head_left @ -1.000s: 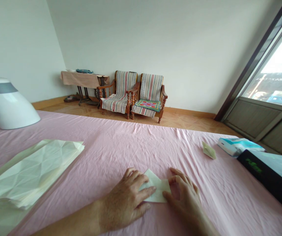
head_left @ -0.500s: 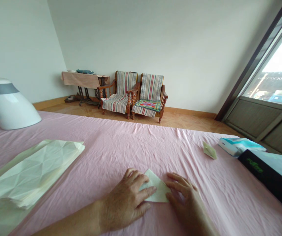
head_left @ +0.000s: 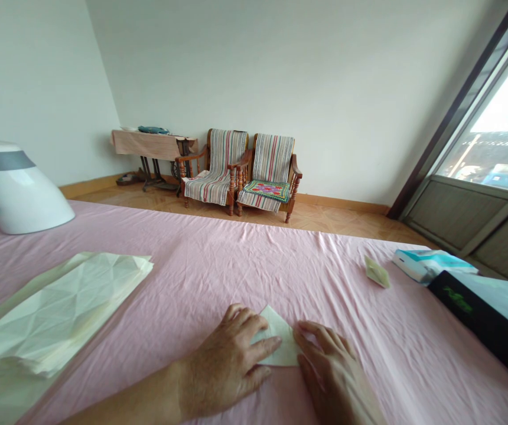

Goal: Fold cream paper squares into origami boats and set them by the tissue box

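A small folded piece of pale green paper (head_left: 279,347) lies on the pink cloth, a pointed corner facing away from me. My left hand (head_left: 231,357) rests on its left side, the outstretched fingers pressing it down and hiding that edge. From the other side my right hand (head_left: 331,363) touches the paper's right edge, palm down, fingers extended and close together. At the left lies a stack of creased pale paper sheets (head_left: 65,307). A small folded paper piece (head_left: 377,273) sits apart at the right.
The pink cloth (head_left: 218,260) has wrinkles across it. A white and grey jug (head_left: 32,195) stands at the left. Toward the right are a blue and white tissue pack (head_left: 431,264) and a black-sided box (head_left: 466,313). Two wooden armchairs (head_left: 265,156) stand beyond the cloth's edge.
My right hand's fingers have shifted slightly left and toward me along the paper's right edge. The left hand and the paper stay nearly still.
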Motion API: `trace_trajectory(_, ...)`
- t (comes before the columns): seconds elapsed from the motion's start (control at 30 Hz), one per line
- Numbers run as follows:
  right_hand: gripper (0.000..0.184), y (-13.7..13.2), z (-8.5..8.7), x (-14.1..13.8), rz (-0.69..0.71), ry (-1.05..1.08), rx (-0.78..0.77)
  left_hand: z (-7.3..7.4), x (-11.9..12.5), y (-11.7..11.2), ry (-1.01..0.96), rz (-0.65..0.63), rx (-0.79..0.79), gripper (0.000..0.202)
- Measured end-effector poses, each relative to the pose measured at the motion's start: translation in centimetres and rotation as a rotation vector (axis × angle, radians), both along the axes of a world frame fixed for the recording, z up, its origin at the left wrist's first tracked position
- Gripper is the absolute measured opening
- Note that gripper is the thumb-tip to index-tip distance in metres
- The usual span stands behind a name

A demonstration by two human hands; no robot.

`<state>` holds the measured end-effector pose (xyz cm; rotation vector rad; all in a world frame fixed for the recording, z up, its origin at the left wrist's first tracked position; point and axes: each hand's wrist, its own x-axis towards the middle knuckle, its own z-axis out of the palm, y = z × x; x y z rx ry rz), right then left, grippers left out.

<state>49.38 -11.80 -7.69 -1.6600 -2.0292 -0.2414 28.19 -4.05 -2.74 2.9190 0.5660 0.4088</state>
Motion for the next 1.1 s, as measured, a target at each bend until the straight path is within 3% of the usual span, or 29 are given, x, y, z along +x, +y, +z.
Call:
trace_trajectory(0.17, 0.037, -0.3, 0.5, -0.6, -0.017, 0.032, -0.007, -0.2, 0.0, -0.1, -0.012, -0.002, 0.005, 0.037)
trace_trajectory(0.43, 0.031, -0.2, -0.4, -0.8, -0.020, -0.025, 0.000, -0.3, -0.1, 0.0, -0.024, -0.002, 0.016, 0.036)
trace_trajectory(0.77, 0.032, 0.1, -1.3, -0.7, 0.043, 0.201, -0.053, -0.1, 0.0, 0.0, -0.009, 0.003, 0.023, 0.034)
trace_trajectory(1.1, 0.034, 0.4, -1.1, -0.9, 0.002, 0.068, -0.029, -0.2, -0.1, 0.1, -0.042, -0.005, 0.015, 0.036)
